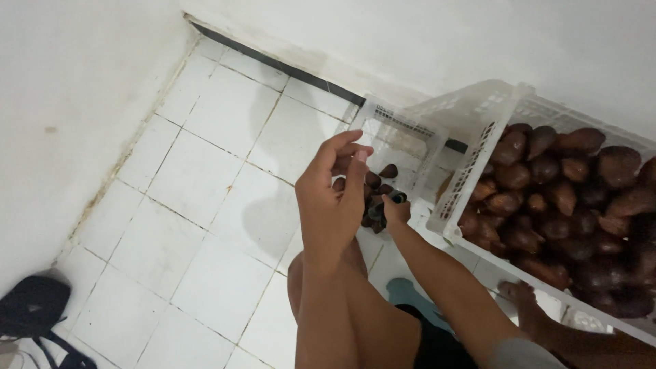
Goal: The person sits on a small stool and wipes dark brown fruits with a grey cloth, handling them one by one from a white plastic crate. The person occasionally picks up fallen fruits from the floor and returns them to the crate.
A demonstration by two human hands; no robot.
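White tiles (205, 171) and walls surround us. Our left hand (335, 198) hangs half-curled, grasping nothing we can make out; our right hand (395, 208) pinches a dark fruit (398, 197) above the small crate (403, 137), beside the full crate (478, 157).

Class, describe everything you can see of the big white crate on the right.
The white crate looks like plastic, with slotted lattice walls and a thick rim. It sits tilted on the white tiled floor against the wall, heaped with dark brown, scaly, pointed fruits. A smaller white basket stands at its left wall. A bare foot rests beside its near rim.
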